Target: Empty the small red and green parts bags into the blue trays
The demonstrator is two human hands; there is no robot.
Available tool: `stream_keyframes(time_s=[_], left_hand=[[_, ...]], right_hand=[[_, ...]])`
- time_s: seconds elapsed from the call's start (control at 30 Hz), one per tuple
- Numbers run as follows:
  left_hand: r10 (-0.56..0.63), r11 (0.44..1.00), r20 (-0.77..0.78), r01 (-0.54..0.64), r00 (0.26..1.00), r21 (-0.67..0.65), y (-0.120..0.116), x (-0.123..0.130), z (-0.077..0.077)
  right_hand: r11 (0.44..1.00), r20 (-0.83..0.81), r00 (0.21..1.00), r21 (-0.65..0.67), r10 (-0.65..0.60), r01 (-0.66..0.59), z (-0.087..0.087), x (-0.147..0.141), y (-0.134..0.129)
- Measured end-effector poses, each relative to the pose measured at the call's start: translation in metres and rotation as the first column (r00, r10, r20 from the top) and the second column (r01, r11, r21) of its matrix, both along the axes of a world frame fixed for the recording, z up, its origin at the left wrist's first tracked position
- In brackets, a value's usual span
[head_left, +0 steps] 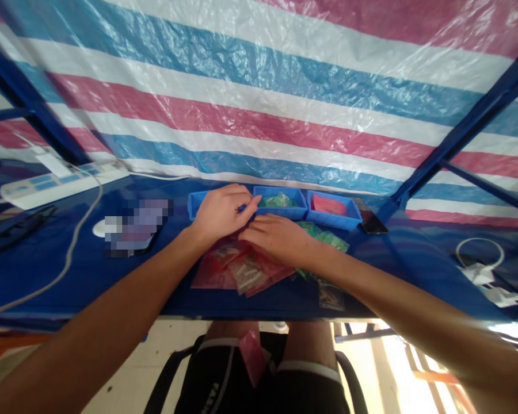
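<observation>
My left hand [225,211] is over the left blue bin [195,203], its fingers curled and thumb pointing right; what it holds, if anything, is too small to name. Just below and to the right, my right hand [276,234] lies over pink bags [218,273], fingers bent together, with their tips hidden. A clear packet [248,272] rests on the pink bags. Green bags [328,238] lie to the right, partly under my right wrist. Behind my hands, the middle blue bin [301,208] holds green bags and the right blue bin [340,221] holds pink ones.
A phone [144,227] and a white round object [100,229] lie left, near a cable [71,253] and power strip [64,184]. Another phone [371,217] is beside the right bin. A small packet [330,296] lies near the front edge; a pink bag [252,355] is on my lap.
</observation>
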State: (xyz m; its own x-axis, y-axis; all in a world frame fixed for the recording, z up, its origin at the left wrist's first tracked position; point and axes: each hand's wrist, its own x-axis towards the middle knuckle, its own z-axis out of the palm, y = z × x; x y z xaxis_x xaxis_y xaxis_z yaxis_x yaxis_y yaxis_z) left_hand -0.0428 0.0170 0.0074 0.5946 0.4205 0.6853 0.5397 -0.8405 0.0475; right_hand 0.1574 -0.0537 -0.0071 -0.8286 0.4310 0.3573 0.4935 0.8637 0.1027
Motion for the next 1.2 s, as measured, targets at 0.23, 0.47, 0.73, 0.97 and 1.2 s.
stream_keyframes(time_s=[0.23, 0.47, 0.73, 0.97, 1.2], left_hand=[[-0.002, 1.000, -0.004, 0.002, 1.000, 0.002, 0.000, 0.003, -0.004], [-0.011, 1.000, -0.002, 0.011, 1.000, 0.026, -0.001, 0.004, -0.003], [-0.111, 0.994, -0.030, 0.111, 0.993, -0.009, -0.002, 0.009, -0.007], [-0.136, 0.991, -0.035, 0.136, 0.990, 0.005, -0.002, 0.010, -0.007], [-0.175, 0.984, 0.024, 0.176, 0.984, -0.027, -0.005, 0.011, -0.004]], right_hand=[[0.990, -0.180, 0.984, -0.136, 0.015, -0.040, -0.018, 0.016, 0.007], [0.970, -0.243, 0.969, -0.221, 0.048, -0.103, -0.011, 0.016, 0.005], [0.949, -0.256, 0.959, -0.251, 0.124, -0.190, -0.002, 0.021, -0.006], [0.930, -0.316, 0.938, -0.283, 0.141, -0.235, -0.001, 0.027, -0.013], [0.945, -0.481, 0.876, -0.269, 0.034, -0.184, 0.003, 0.034, -0.010]])
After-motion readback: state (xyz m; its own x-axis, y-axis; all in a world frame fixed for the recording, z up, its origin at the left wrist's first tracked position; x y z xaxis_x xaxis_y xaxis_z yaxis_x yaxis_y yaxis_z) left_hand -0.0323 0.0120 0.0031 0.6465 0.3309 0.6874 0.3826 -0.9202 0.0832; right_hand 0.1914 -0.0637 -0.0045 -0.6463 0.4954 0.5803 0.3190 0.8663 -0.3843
